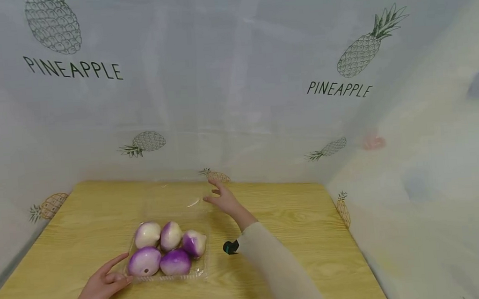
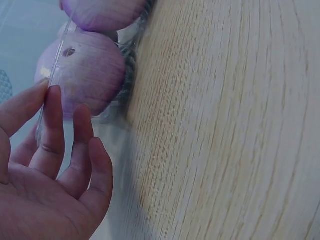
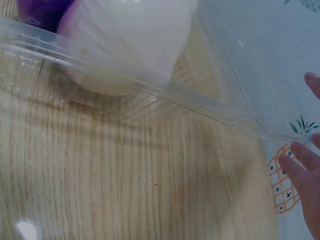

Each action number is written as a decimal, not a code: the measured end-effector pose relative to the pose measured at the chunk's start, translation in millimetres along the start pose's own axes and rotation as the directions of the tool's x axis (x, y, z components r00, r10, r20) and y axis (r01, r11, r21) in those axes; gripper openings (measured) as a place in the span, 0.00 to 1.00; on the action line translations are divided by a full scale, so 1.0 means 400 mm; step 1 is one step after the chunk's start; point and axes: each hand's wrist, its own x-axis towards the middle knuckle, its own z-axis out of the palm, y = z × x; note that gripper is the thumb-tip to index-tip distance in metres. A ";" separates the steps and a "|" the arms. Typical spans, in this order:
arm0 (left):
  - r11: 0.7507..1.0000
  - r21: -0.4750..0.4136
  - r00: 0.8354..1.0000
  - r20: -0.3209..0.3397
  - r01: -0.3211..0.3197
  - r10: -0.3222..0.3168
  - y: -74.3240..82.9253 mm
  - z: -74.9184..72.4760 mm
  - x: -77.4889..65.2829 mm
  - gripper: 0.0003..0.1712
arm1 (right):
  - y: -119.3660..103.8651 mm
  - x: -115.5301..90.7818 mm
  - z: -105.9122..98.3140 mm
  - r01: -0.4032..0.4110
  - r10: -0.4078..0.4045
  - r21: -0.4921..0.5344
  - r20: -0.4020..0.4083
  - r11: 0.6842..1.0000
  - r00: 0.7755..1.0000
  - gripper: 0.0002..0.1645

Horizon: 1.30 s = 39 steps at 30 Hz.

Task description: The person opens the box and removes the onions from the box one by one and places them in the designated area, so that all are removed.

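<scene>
A clear plastic clamshell box [image 1: 206, 264] stands on the table with its lid [image 1: 175, 196] folded back toward the wall. Inside lie several purple-and-white turnips [image 1: 175, 262], in two rows. My left hand [image 1: 100, 287] is at the box's front left corner. In the left wrist view its thumb and index finger pinch the thin plastic rim [image 2: 57, 57], while the other fingers bend loosely below. At the lid's far right corner is my right hand [image 1: 225, 201], fingers spread. In the right wrist view its fingertips [image 3: 295, 167] are right by the lid's edge.
The wooden table [image 1: 297, 239] ends at a pale curtain [image 1: 235, 98] printed with pineapples, which also hangs along both sides. A small black object [image 1: 231, 247] shows beside my right sleeve [image 1: 274, 264], right of the box.
</scene>
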 end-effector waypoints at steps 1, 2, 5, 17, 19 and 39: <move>1.000 -0.014 1.000 0.006 -0.004 0.004 0.002 0.005 0.005 0.36 | 0.005 -0.003 -0.005 -0.003 0.003 0.004 -0.008 1.000 1.000 0.40; 1.000 -0.023 1.000 0.007 -0.006 0.006 0.003 0.009 0.009 0.36 | 0.010 -0.006 -0.009 -0.003 0.003 0.005 -0.013 1.000 1.000 0.39; 0.999 -0.040 1.000 -0.004 0.007 -0.007 0.006 0.017 0.013 0.35 | 0.025 -0.009 -0.015 0.003 -0.003 -0.007 -0.003 1.000 1.000 0.38; 0.998 -0.001 0.998 -0.009 -0.062 0.062 0.002 0.014 0.030 0.33 | 0.002 -0.047 -0.010 0.108 -0.107 -0.008 0.023 0.994 0.994 0.35; 0.998 0.005 0.998 -0.021 -0.057 0.057 0.003 0.014 0.032 0.33 | -0.002 -0.055 -0.007 0.125 -0.125 -0.008 0.026 0.992 0.992 0.35; 0.941 -0.333 0.998 -0.041 -0.057 0.045 -0.030 0.037 0.077 0.33 | 0.040 -0.130 0.041 0.202 -0.192 -0.024 0.214 0.979 0.958 0.39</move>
